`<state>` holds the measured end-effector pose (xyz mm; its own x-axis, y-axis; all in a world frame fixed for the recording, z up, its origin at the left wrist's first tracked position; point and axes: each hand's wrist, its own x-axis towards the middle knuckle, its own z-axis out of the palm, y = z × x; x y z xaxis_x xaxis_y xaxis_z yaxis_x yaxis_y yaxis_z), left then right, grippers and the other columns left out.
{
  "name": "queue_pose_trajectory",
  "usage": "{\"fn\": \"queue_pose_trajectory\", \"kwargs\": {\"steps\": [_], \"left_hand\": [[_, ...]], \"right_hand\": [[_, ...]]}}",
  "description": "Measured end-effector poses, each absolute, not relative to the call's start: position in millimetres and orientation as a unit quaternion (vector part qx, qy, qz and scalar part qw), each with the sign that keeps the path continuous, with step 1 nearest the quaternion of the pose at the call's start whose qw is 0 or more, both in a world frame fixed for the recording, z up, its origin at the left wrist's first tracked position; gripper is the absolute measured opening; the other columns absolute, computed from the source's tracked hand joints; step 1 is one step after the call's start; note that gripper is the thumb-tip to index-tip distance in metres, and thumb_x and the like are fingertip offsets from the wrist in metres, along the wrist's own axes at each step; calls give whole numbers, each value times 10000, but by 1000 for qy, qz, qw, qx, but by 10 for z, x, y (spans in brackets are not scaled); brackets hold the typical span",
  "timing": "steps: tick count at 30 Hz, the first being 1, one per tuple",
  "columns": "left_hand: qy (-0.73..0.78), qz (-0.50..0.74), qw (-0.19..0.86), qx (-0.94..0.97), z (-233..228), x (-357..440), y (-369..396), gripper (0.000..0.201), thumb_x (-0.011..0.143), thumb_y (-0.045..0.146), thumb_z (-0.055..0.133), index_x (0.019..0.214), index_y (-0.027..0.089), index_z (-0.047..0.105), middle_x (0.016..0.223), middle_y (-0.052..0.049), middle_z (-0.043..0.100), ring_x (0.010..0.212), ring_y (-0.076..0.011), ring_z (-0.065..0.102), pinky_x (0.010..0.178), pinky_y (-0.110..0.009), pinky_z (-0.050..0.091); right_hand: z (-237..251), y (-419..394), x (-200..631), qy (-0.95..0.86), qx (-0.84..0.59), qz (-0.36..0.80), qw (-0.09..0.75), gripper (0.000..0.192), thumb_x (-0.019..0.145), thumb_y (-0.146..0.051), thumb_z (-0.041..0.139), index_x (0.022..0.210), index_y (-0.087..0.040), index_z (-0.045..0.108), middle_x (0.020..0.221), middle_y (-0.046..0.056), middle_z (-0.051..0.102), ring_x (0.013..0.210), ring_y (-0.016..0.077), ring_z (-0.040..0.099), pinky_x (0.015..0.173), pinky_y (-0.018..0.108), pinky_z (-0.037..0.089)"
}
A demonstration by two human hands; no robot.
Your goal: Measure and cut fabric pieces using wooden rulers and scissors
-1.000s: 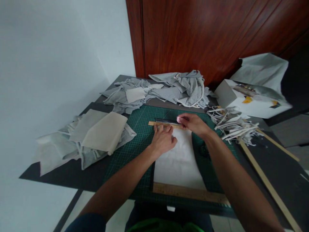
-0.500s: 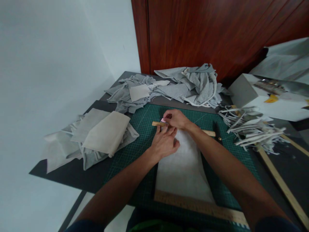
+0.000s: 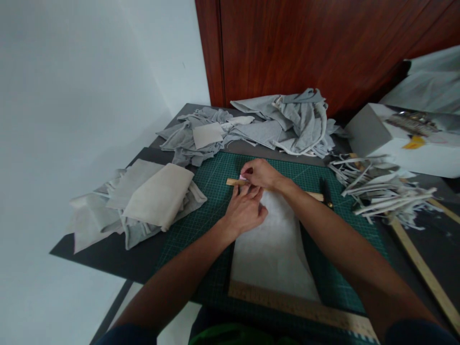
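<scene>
A pale, whitish cloth piece [image 3: 271, 254] lies on the green cutting mat [image 3: 212, 191] in front of me. Across its far end runs a thin wooden ruler [image 3: 233, 182], partly covered by my hands. My left hand [image 3: 246, 208] is flat with fingers spread, pressing on the cloth with its fingertips at the ruler. Just beyond it, my right hand [image 3: 261, 173] pinches a small pink piece of tailor's chalk [image 3: 243, 177] at the ruler's far edge. A wider wooden ruler [image 3: 287, 303] lies along the cloth's near end.
Grey and cream cloth pieces [image 3: 158, 196] are stacked at left. Grey scraps [image 3: 298, 122] heap along the back. To the right are a black scissors-like tool [image 3: 326, 192], a pile of thin cloth strips [image 3: 388, 191], a long wooden stick [image 3: 424, 268] and a white box [image 3: 370, 132].
My right hand has shifted slightly left and away from me along the ruler's edge with the chalk. My left hand stays in place. The view has turned slightly.
</scene>
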<state>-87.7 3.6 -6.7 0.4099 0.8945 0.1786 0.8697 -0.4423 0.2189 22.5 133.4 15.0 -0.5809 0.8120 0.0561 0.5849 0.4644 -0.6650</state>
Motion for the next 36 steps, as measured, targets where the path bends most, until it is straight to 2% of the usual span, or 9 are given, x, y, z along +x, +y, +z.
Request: {"fn": "queue_pose_trajectory", "kwargs": {"steps": [9, 16, 22, 28, 36], "left_hand": [[530, 126, 55, 837, -26, -873, 30, 544, 959, 340, 473, 1462, 154, 569, 1442, -113, 635, 1451, -359, 385, 1266, -588, 207], [525, 128, 51, 840, -45, -871, 34, 549, 958, 344, 485, 1463, 143, 563, 1492, -117, 594, 1500, -370, 323, 1262, -605, 214], [527, 133, 46, 838, -46, -875, 28, 524, 959, 331, 490, 1436, 136, 585, 1446, -110, 629, 1446, -362, 392, 1253, -577, 243], [533, 126, 55, 835, -46, -860, 31, 537, 961, 349, 487, 1442, 129, 580, 1482, -104, 601, 1471, -370, 356, 1254, -576, 240], [533, 133, 55, 834, -30, -863, 24, 544, 950, 340, 496, 1452, 150, 576, 1480, -98, 606, 1449, -375, 371, 1262, -596, 213]], "right_hand": [[123, 1316, 136, -839, -420, 295, 181, 78, 840, -147, 725, 831, -181, 795, 772, 9, 755, 705, 128, 658, 681, 231, 455], [196, 1300, 255, -846, -416, 296, 156, 131, 840, -114, 697, 820, -187, 803, 766, 14, 764, 710, 138, 677, 684, 236, 468], [204, 1289, 160, -853, -410, 280, 158, 96, 857, -149, 715, 867, -176, 807, 813, 28, 776, 735, 141, 684, 700, 236, 468], [304, 1257, 288, -863, -413, 261, 129, 173, 846, -72, 665, 816, -181, 796, 765, 19, 761, 700, 136, 676, 707, 235, 464], [228, 1263, 139, -880, -396, 216, 149, 156, 846, -91, 667, 864, -169, 801, 846, 43, 765, 748, 145, 662, 755, 245, 455]]}}
